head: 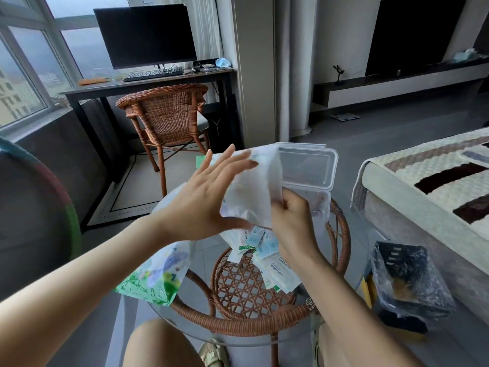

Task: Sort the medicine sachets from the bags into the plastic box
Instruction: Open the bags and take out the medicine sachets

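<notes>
Over the round glass table (264, 337) I hold a translucent white plastic bag (251, 192). My right hand (293, 218) is closed on its lower right edge. My left hand (209, 197) lies flat against its left side, fingers spread, thumb under the bag. Beneath the bag, several white, blue and green medicine sachets (267, 252) lie in a loose pile on the glass. The clear plastic box (321, 200) stands behind the bag, its hinged lid (309, 165) open and upright. A second bag (158, 276), printed with green and blue pictures, lies at the table's left edge.
A wicker frame (243, 321) shows beneath the glass top. A black basket lined with plastic (407, 279) stands on the floor at the right, beside a bed (428, 181). A wicker chair (169, 115) and a desk with a monitor (145, 35) are behind.
</notes>
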A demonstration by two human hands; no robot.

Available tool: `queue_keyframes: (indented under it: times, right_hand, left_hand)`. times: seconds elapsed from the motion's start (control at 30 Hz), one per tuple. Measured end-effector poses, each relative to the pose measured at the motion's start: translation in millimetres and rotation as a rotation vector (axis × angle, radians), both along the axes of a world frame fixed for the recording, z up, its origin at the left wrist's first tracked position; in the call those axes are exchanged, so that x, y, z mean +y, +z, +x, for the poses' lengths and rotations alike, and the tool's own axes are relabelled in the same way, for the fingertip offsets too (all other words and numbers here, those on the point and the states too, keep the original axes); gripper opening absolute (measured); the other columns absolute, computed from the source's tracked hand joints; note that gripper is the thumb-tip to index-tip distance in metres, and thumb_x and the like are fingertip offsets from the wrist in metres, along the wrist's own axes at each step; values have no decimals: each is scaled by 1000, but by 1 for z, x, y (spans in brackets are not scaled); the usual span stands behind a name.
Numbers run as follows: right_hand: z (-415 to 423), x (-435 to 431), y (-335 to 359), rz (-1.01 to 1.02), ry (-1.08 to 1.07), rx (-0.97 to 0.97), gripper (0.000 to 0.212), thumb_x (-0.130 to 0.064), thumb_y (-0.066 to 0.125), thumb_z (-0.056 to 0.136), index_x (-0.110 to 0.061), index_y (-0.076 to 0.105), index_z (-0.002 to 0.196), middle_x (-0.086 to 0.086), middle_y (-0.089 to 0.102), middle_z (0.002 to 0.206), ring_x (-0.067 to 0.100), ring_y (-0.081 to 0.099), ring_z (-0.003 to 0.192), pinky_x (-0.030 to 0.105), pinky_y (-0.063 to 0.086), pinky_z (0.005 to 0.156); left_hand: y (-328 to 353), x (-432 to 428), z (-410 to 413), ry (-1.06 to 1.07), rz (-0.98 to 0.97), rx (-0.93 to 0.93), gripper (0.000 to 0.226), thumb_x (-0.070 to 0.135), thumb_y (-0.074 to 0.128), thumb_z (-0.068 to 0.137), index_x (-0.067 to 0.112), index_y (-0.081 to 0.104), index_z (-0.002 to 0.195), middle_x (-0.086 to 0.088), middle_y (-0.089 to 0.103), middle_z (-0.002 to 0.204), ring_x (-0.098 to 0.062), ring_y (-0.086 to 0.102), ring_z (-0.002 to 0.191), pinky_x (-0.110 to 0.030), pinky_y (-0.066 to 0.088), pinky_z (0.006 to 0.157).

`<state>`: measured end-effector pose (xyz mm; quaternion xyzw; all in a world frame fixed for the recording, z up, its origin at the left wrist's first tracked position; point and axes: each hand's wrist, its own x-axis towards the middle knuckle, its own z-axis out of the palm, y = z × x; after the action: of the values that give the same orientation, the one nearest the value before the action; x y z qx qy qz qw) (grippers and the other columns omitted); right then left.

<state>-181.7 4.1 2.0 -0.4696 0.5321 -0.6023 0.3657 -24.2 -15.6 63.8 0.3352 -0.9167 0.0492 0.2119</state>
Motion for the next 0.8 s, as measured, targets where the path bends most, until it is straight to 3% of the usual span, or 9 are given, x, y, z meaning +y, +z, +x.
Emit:
queue_keyframes:
  times: [0.07,0.13,0.23,0.33,0.43,0.53,0.63,0.7,0.8]
  right_hand:
    - [-1,-1,-2,52,5,-6,18,-1,42,85,-1,59,81,7,48,64,9,36,58,25,31,54]
    - [-5,-3,-6,73,-6,-14,13,-1,43,83,2,54,77,2,41,62,7,31,57,25,27,54]
    - [-8,-4,-10,69,33,7,13,-3,45,83,1,57,80,17,49,66,14,40,63,30,31,57]
    - [-7,-1,-10,20,93,72,16,-2,45,85,-2,60,79,17,51,64,15,40,61,31,31,55]
    - [-12,4,-6,-33,143,76,16,-4,49,87,-7,64,83,14,60,69,19,47,63,33,37,57]
    - [-18,5,-3,-15,312,32,26,-1,52,87,-18,67,100,6,73,92,20,68,88,41,56,77]
    - [-22,5,-2,3,402,-45,42,-2,62,82,-25,56,117,0,73,101,18,69,94,50,55,85]
    - [-24,6,-4,-36,294,9,50,-11,74,77,-25,48,116,-4,69,103,11,68,90,38,58,81]
    - [-23,8,-7,-213,34,229,37,-14,76,75,-24,47,97,-11,60,101,2,62,88,20,54,70]
  left_hand:
    - [-6,-3,2,103,48,-56,114,68,66,56,38,-4,141,-3,4,157,-24,-7,146,-51,-3,117]
    - [-10,-7,5,198,0,-177,130,74,65,49,42,-25,137,-5,-9,157,-25,-19,143,-51,-12,115]
    - [-18,-13,5,255,-77,-351,141,78,65,47,38,-42,129,-5,-20,154,-27,-28,139,-52,-20,110]
    - [-26,-14,-5,224,-88,-373,140,80,62,47,37,-40,132,-5,-21,155,-26,-28,139,-55,-18,111]
    - [-28,-16,-10,198,-24,-271,138,78,66,47,38,-32,135,-5,-16,156,-24,-24,142,-53,-14,114]
    - [-25,-17,-9,195,43,-233,138,75,68,47,39,-31,134,-3,-17,156,-21,-26,141,-51,-14,115]
    - [-19,-19,-7,187,20,-225,128,77,60,48,35,-17,141,-8,10,154,-26,-3,145,-54,-9,115]
    - [-19,-21,-7,191,-54,-218,119,75,56,51,30,-4,143,-11,32,142,-31,25,138,-58,3,114]
    - [-22,-23,-7,211,-133,-232,117,71,59,51,27,4,144,-12,41,133,-31,39,127,-60,10,111]
